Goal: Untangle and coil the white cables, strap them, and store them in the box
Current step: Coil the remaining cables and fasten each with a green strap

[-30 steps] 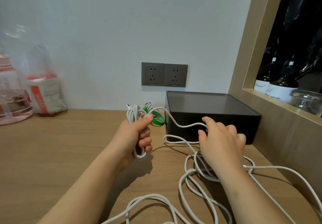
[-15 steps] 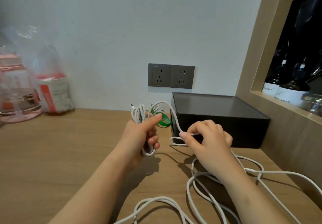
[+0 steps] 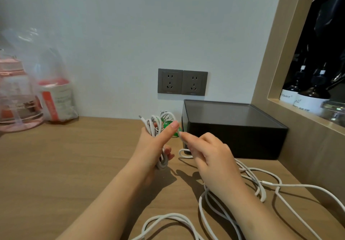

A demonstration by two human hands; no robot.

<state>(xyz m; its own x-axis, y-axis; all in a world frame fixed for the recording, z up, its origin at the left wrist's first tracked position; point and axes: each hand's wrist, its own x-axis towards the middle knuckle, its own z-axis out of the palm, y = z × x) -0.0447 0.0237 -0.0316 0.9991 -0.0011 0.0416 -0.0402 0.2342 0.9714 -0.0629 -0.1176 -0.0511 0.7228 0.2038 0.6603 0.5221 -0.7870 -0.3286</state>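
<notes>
Left hand: the left hand [image 3: 153,146], at the centre of the frame, is clenched around the white cable coil [image 3: 151,125], thumb raised.
Right hand: the right hand [image 3: 211,153], just right of it, pinches a strand of the loose white cable [image 3: 168,215] beside the left thumb; the fingertips are blurred.
Coil: upright in the fist, with loops showing above and below it.
Loose cable: sprawls in tangled loops over the wooden table [image 3: 65,165], lower centre to lower right.
Green strap [image 3: 168,123]: behind the left thumb, partly hidden.
Black box [image 3: 233,127]: centre right, lid on, against the wall.
Wall: 2 grey sockets [image 3: 182,82] above the box.
Left edge: a pink bottle [image 3: 15,99] and a plastic bag [image 3: 56,97].
</notes>
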